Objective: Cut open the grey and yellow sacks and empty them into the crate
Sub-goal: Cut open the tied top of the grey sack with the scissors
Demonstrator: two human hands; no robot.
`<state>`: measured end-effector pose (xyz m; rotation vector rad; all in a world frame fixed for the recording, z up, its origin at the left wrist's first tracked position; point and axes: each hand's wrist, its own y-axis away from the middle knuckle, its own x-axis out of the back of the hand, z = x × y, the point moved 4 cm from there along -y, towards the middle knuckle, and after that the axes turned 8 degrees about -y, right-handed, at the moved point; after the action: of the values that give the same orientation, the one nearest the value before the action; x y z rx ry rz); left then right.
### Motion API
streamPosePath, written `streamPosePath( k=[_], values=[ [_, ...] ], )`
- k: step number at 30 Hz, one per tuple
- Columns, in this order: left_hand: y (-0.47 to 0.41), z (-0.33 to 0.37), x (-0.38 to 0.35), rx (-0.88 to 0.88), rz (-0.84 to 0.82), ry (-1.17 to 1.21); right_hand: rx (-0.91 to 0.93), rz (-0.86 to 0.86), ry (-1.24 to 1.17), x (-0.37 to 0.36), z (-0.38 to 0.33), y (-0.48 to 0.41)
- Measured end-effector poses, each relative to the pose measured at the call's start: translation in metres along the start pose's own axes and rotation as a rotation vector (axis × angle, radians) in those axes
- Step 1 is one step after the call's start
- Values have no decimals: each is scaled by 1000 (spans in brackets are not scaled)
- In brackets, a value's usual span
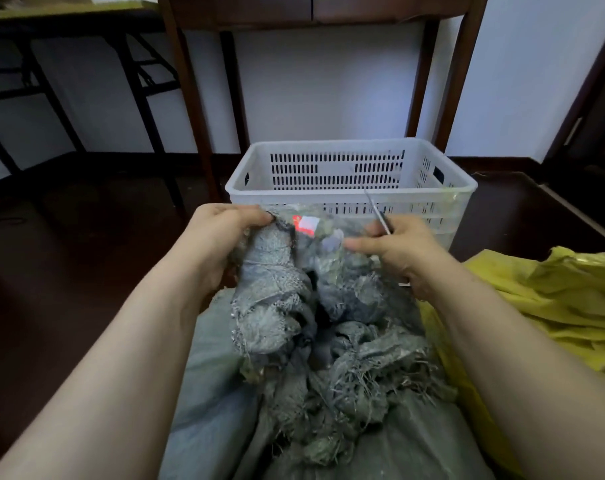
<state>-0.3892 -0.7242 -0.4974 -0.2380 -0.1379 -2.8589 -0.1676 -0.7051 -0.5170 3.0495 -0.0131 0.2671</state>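
Observation:
A grey woven sack (294, 341) stands in front of me, its frayed top bunched up. My left hand (221, 233) grips the left side of the sack's mouth. My right hand (401, 251) holds a thin metal blade, probably scissors (377, 211), pointing up and away, while its fingers touch the sack's right edge. A clear bag with a red and white label (306, 225) shows at the sack's opening. A yellow sack (554, 306) lies to the right. The white slotted crate (349, 147) stands just beyond the hands, apparently empty.
A dark wooden table's legs (190, 98) rise behind the crate against a white wall. A black folding table frame (138, 74) stands at the left. The floor is dark wood.

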Motion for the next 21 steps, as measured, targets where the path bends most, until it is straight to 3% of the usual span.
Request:
streamPosePath(
  k=[5,8,11,13,15,17,21],
  values=[
    [-7,-7,11,104,-30,157,-46,45,-120,14,-2,-5],
    [-8,-10,10,61,8,153,-23,49,48,12,-4,-4],
    [-3,-8,-1,-28,-70,80,167,204,257,10,-18,-3],
    [-1,-6,-8,-48,-141,47,261,150,84,1,-28,0],
    [1,-4,-13,-65,-191,46,177,-11,-64,-14,-27,5],
    [3,-2,-18,-81,-217,61,57,-141,-58,-26,-16,7],
    [1,-5,-15,-54,-121,193,36,-76,-83,-28,-5,7]
  ],
)
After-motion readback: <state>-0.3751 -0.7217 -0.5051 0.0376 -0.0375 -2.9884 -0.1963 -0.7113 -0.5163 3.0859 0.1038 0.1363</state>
